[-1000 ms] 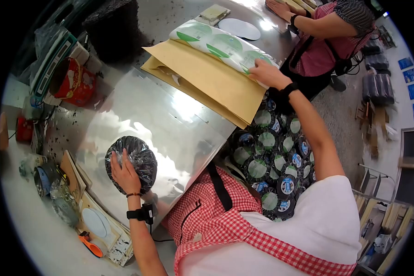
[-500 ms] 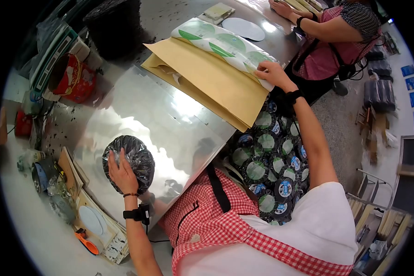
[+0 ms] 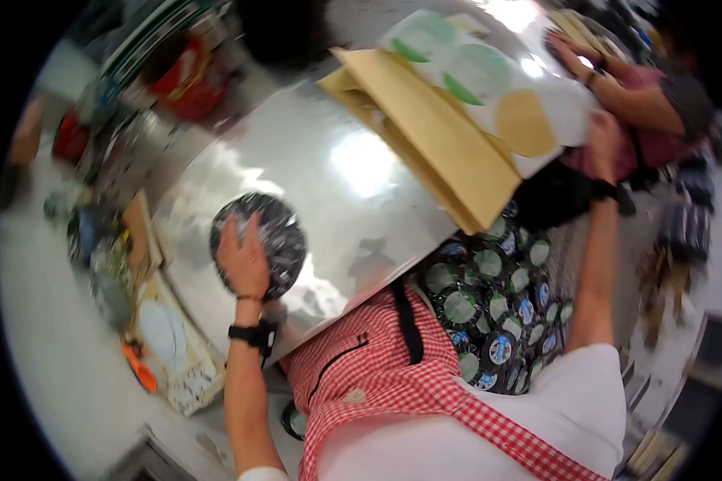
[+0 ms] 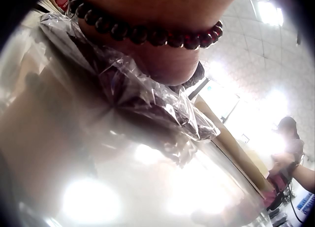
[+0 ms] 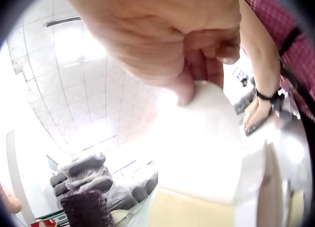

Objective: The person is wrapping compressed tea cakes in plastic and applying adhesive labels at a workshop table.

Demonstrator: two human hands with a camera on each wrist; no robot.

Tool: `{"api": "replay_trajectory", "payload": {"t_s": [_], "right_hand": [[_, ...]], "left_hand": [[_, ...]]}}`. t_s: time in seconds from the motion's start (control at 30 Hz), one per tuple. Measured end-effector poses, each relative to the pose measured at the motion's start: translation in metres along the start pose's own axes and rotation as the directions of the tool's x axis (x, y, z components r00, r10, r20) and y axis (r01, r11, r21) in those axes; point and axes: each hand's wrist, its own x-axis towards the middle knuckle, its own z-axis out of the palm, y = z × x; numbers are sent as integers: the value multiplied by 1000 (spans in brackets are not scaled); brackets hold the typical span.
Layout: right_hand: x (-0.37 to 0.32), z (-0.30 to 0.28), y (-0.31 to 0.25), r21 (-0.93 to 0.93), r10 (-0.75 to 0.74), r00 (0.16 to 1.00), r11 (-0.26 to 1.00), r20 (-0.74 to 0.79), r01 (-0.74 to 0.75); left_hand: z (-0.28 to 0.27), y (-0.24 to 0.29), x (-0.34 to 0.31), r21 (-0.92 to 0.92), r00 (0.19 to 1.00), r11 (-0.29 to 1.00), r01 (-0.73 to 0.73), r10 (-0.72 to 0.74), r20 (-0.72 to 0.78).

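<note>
My left hand (image 3: 244,258) rests with spread fingers on a round black bundle in clear plastic (image 3: 285,240) on the metal table. In the left wrist view the crinkled wrap (image 4: 142,89) lies beneath the palm. At the upper right my right hand (image 3: 604,144) pinches the edge of a white sheet with green prints (image 3: 477,68), partly lifted off a folded yellow paper stack (image 3: 433,120). The right wrist view shows the fingers and thumb of the right hand (image 5: 182,45) gripping the sheet's rounded white end (image 5: 202,143). A tan oval (image 3: 526,123) shows on the sheet.
A red bucket (image 3: 191,80) and a dark cylinder (image 3: 281,28) stand at the back left. Many wrapped black rounds (image 3: 501,349) lie beside the table's near edge. Another person's arm (image 3: 638,100) reaches in at the upper right. Boards and an orange-handled tool (image 3: 140,369) sit at the left.
My right hand has moved right and pulled the end of the printed sheet outward, lifting it off the yellow stack. The left hand stays on the bundle. The head view has shifted.
</note>
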Motion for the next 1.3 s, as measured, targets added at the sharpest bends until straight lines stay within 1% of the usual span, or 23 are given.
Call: {"api": "replay_trajectory", "payload": {"t_s": [0.03, 0.07, 0.1, 0.17, 0.23, 0.27, 0.33, 0.37, 0.4, 0.43, 0.47, 0.57, 0.67, 0.73, 0.87, 0.97, 1.0, 1.03, 1.07, 1.1, 1.17, 1.23, 1.3], "right_hand": [[11, -12, 18, 41, -69, 989, 996, -130, 75], [20, -32, 14, -104, -38, 981, 994, -189, 18], [11, -55, -26, -68, -30, 971, 998, -236, 15], [-14, -57, -81, 259, -55, 973, 959, -223, 114], [-82, -38, -195, 536, -104, 993, 836, -59, 119], [-107, -1, -204, 747, -162, 975, 665, 155, -8], [-177, 45, -273, 980, -484, 857, 171, 175, -103], [-212, 68, -307, 964, -624, 761, -45, 178, -262], [-232, 61, -347, 955, -672, 696, 58, 252, -289], [-252, 54, -387, 940, -712, 623, 163, 323, -300], [-259, 51, -406, 973, -836, 523, 227, 168, 50], [-291, 73, -423, 915, -948, 309, 189, 76, 357], [-296, 77, -422, 900, -970, 198, 210, 142, 382], [-294, 79, -422, 857, -972, 53, 226, 228, 462], [-281, 73, -428, 879, -975, 21, 209, 221, 430], [-265, 66, -438, 791, -935, -131, 197, 329, 580], [-266, 72, -450, 806, -935, -86, 246, 343, 538], [-269, 78, -462, 820, -932, -40, 296, 360, 491], [-282, 88, -472, 892, -937, 77, 349, 341, 289], [-300, 104, -474, 890, -935, 79, 354, 346, 288], [-333, 131, -471, 870, -904, 223, 416, 364, 266], [-331, 125, -471, 884, -893, 200, 436, 402, 170], [-331, 125, -470, 897, -883, 245, 433, 401, 94]], "left_hand": [[1, -5, -2, 39, 1000, 999, 0, 0, 4], [1, -5, -2, -12, 1000, 1000, 23, -23, -21], [1, -7, -2, -13, 999, 1000, 28, -29, -27], [-2, -2, -3, -23, 996, 998, 65, -67, -51], [2, -3, -3, -128, 992, 988, 81, -92, -82], [2, -7, -4, -238, 988, 966, 99, -124, -89], [1, 0, -4, -351, 983, 930, 112, -155, -98], [-3, 8, -4, -93, 981, 980, 174, -181, -74], [-6, 14, -5, 170, 975, 960, 222, -215, -57], [-4, 13, -6, 168, 973, 959, 229, -222, -62], [-1, 11, -9, 89, 971, 967, 240, -240, -15], [5, 10, -11, -193, 962, 942, 273, -264, 74], [16, 10, -16, -424, 957, 863, 276, -288, 37], [19, 10, -20, -351, 962, 898, 265, -271, 33], [13, 13, -19, -130, 960, 954, 271, -259, 102], [0, 16, -16, -21, 937, 963, 268, -256, 238], [6, 14, -18, -25, 936, 962, 271, -258, 240], [15, 11, -18, -252, 923, 902, 350, -287, 255], [23, 9, -21, -463, 910, 787, 408, -309, 277], [22, 10, -20, -464, 910, 786, 407, -306, 280], [13, 13, -16, 96, 966, 968, 231, -240, 91], [0, -1, -20, -89, 959, 968, 236, -217, 182], [-12, -29, -22, -693, 971, 694, 193, -34, 236]]}}
